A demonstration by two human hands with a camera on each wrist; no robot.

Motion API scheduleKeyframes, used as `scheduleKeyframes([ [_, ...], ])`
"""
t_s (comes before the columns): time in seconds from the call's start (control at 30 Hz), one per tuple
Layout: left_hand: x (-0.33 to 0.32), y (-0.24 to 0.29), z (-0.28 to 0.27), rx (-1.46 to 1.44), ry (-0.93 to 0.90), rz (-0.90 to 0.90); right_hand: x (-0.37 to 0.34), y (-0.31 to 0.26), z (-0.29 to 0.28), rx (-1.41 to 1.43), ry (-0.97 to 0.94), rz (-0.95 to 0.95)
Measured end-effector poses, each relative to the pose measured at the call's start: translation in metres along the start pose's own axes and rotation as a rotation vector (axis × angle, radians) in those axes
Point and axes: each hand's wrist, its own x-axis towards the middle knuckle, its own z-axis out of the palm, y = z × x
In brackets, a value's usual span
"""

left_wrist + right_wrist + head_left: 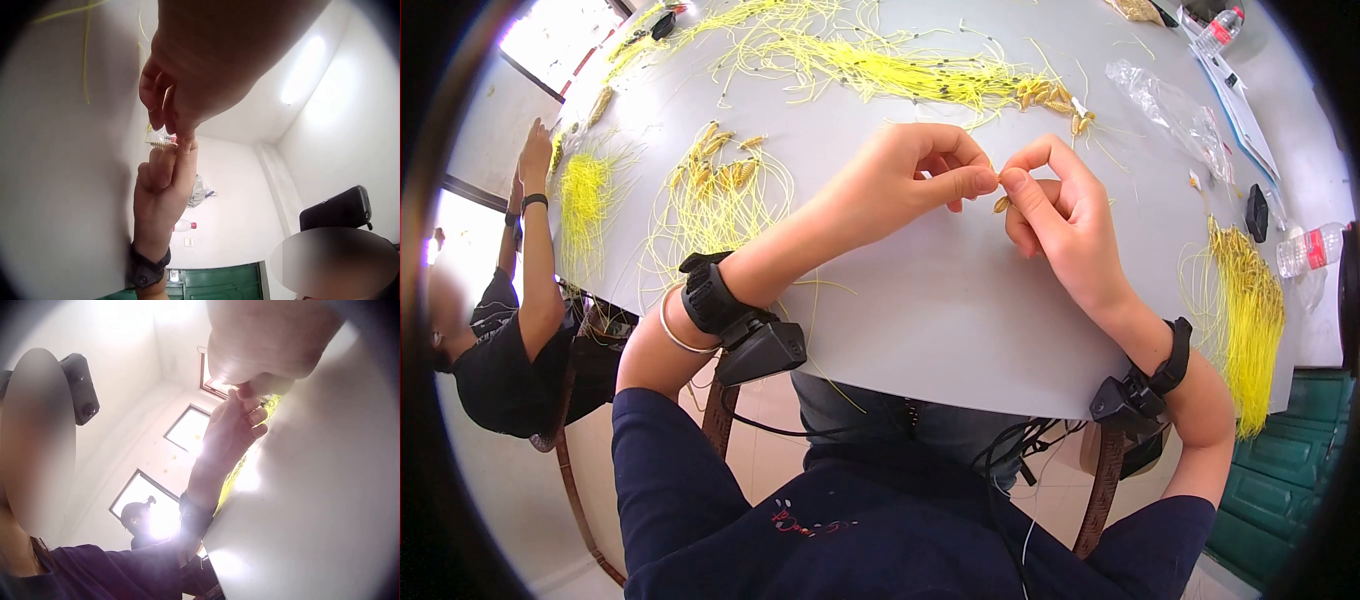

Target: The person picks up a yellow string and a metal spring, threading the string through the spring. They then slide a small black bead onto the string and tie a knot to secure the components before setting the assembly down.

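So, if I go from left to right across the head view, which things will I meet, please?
Other person → left yellow bundle → pile with gold pieces → left hand → right hand → right yellow bundle → lower bottle.

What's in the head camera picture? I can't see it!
Someone's left hand and right hand meet over a grey table, pinching a small golden piece. Bunches of yellow strings lie around; another person is at far left.
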Motion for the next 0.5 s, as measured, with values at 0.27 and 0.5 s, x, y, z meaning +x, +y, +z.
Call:
scheduleKeyframes([
  [0.27, -0.0003, -0.0002, 0.0013, 0.122, -0.058, 0.029, -0.0008, -0.0009, -0.0020, 0.002, 0.056, 0.013],
  [0.5, 0.0007, 0.0000, 0.0002, 0.076, -0.003, 0.020, 0.0014, -0.0016, 0.0003, -0.038, 0.038, 0.085],
])
